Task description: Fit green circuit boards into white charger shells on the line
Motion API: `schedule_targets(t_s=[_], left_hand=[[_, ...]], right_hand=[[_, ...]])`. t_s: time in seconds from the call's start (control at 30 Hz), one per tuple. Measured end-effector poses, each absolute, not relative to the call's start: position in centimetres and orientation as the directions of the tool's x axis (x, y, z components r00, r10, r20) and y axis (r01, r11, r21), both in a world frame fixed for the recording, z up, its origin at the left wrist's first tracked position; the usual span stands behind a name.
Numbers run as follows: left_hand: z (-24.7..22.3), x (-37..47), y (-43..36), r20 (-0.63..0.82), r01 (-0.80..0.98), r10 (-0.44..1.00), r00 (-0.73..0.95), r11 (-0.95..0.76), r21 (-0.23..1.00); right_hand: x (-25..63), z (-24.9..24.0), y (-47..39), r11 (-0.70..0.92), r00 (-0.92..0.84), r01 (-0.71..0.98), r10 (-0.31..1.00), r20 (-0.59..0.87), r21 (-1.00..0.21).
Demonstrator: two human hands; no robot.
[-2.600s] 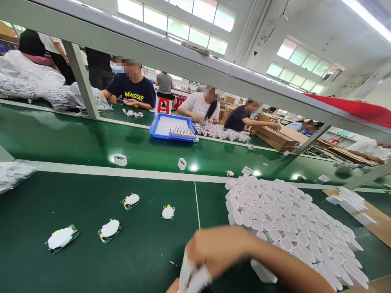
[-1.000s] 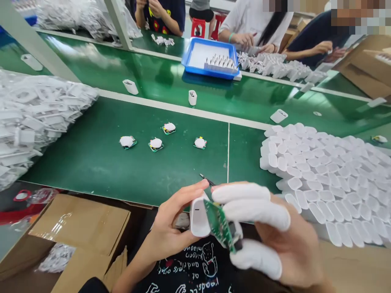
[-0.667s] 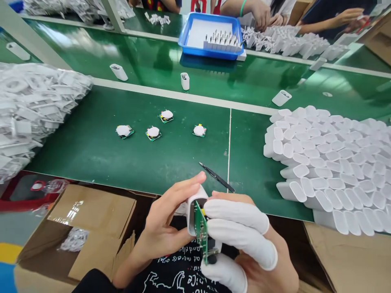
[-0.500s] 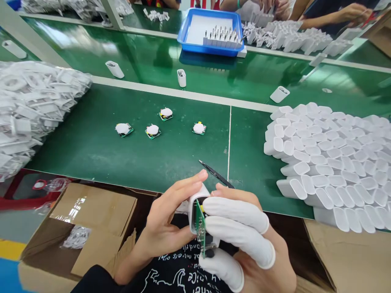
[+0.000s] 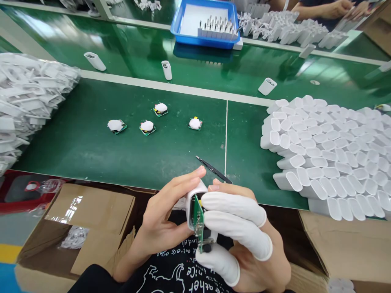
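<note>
From where I stand, both of the person's hands are drawn together at the near edge of the green desk (image 5: 171, 158), just in front of a dark printed shirt (image 5: 171, 276). The left hand (image 5: 168, 213) comes up from the lower left, its forearm slanting inward, and grasps a white housing (image 5: 188, 211) with fingers stretched flat along the far side and the thumb reaching across the near side. The right hand (image 5: 244, 230) angles in from the opposite side, knuckles outward, gripping a green circuit board (image 5: 199, 224) on edge. Two of its fingers wear white covers (image 5: 235, 205) and lie side by side behind the board; a covered thumb supports the lower end, and a bare finger curls above. The board's upper part stands at the housing's open mouth, though I can't fairly say how deep it sits, the fingers being so close around it. Beyond the fingertips, black tweezers (image 5: 213, 168) lie slantwise on the desk. Four more boards (image 5: 147, 127) rest farther off, while rows of white housings (image 5: 330, 162) crowd the desk to the right.
</note>
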State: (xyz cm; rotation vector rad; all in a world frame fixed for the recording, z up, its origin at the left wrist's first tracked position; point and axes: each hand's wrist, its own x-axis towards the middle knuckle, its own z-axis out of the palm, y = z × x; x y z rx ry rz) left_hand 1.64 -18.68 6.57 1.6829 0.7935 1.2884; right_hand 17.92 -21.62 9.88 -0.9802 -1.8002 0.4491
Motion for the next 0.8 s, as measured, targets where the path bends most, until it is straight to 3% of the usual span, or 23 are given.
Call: schedule_targets(t_s=[0.3, 0.8], left_hand=[[5.5, 0.8, -17.6, 0.478, -0.010, 0.802, 0.358, -0.509, 0.861], [5.6, 1.0, -17.4, 0.482, 0.015, 0.803, 0.351, -0.519, 0.854]], right_hand=[[17.3, 9.4, -21.9, 0.578, -0.136, 0.430, 0.801, 0.583, -0.693], [17.0, 9.3, -21.8, 0.538, -0.106, 0.437, 0.826, 0.553, -0.721]])
